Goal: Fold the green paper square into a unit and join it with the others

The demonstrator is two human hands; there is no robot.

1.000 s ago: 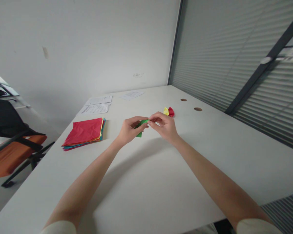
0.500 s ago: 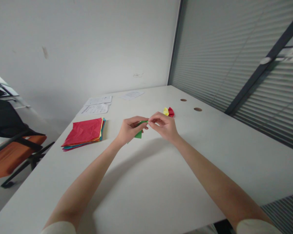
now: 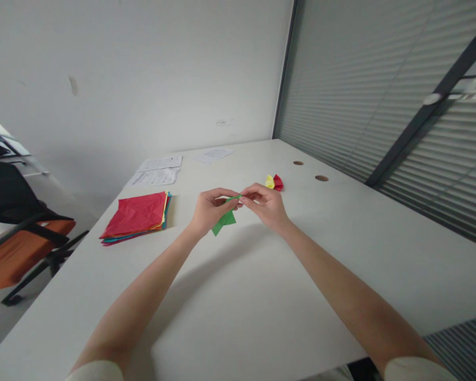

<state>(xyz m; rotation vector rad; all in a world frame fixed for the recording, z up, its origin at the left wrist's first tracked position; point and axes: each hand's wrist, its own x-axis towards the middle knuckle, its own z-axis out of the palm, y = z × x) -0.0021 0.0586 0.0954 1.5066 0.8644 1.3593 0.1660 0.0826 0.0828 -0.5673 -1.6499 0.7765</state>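
Note:
A piece of green paper [image 3: 224, 221] is pinched between my two hands above the table. My left hand [image 3: 212, 209] grips its upper part between thumb and fingers, and a pointed end hangs below. The fingertips of my right hand [image 3: 266, 205] press together on the paper's right tip, close to the left fingertips. My fingers hide much of the paper, so its full shape cannot be made out. Just beyond my right hand lie a yellow folded paper piece [image 3: 269, 182] and a red one [image 3: 277, 182], side by side.
On the left of the white table [image 3: 238, 307] lies a stack of coloured paper sheets [image 3: 137, 214], red on top. Printed sheets [image 3: 156, 176] lie behind it. Two round holes pierce the tabletop at the right. An orange chair [image 3: 27, 254] stands beyond the left edge.
The hanging end of the green paper has swung out and shows more below my left hand. Both hands stay almost in place, still pinching the paper.

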